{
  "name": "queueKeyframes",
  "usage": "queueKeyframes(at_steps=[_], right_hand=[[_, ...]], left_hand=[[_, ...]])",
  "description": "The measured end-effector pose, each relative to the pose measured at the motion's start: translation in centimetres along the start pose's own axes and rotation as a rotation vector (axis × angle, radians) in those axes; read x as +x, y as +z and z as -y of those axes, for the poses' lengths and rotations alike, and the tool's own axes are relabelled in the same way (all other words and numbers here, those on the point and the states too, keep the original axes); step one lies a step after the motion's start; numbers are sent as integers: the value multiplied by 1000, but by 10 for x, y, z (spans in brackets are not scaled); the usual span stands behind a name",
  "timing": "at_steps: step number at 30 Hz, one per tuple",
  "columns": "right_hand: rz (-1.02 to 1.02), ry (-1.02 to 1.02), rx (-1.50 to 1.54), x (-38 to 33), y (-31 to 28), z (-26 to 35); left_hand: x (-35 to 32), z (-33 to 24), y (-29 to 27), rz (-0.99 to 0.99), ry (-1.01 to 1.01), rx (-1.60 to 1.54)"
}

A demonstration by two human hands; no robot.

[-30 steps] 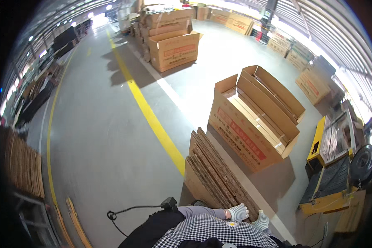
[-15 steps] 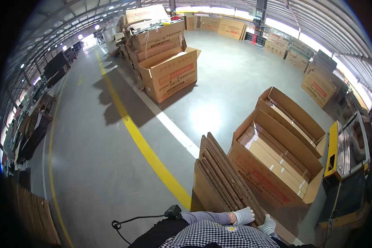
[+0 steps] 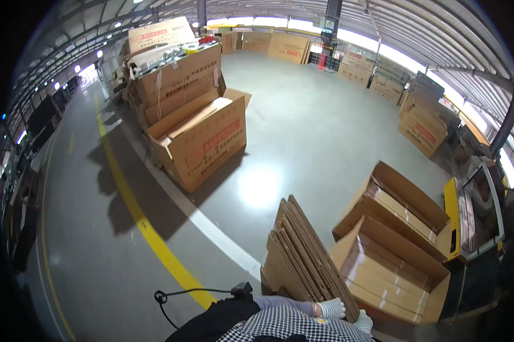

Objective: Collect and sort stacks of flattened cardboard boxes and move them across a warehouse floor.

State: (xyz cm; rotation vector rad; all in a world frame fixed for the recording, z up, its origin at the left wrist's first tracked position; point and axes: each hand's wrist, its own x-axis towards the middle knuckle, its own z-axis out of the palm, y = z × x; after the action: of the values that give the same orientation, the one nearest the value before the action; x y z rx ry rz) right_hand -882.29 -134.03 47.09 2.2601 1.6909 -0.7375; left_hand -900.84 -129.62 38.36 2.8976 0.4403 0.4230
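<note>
A stack of flattened brown cardboard boxes (image 3: 305,256) stands on edge in front of me, leaning slightly, with its layered edges turned up. My left hand (image 3: 332,308), in a striped white-and-grey glove, is closed on the near end of the stack. Against the stack's right side, my right hand (image 3: 363,322) grips it in a matching glove. The fingers' undersides are hidden. Close on the right are two open cartons, a nearer one (image 3: 348,259) and a farther one (image 3: 408,196), both showing pale lengths inside with strips of tape.
A large open carton (image 3: 211,149) stands ahead left beside a loaded pile (image 3: 180,74). Yellow (image 3: 134,208) and white floor lines (image 3: 214,231) run along the grey floor. A yellow-edged frame (image 3: 452,216) stands at the right. More cartons (image 3: 422,128) line the far right.
I have moved forward with the cardboard stack still in both hands. The large carton ahead appears bigger and nearer, while the open cartons on the right have slid lower in view.
</note>
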Motion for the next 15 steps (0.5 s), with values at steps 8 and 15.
queueKeyframes(at_steps=[8, 15], right_hand=[[-131, -95, 97, 146, -43, 198], [-88, -41, 144, 303, -115, 391]], left_hand=[[-63, 248, -65, 55, -18, -102], [-111, 497, -141, 107, 87, -120]])
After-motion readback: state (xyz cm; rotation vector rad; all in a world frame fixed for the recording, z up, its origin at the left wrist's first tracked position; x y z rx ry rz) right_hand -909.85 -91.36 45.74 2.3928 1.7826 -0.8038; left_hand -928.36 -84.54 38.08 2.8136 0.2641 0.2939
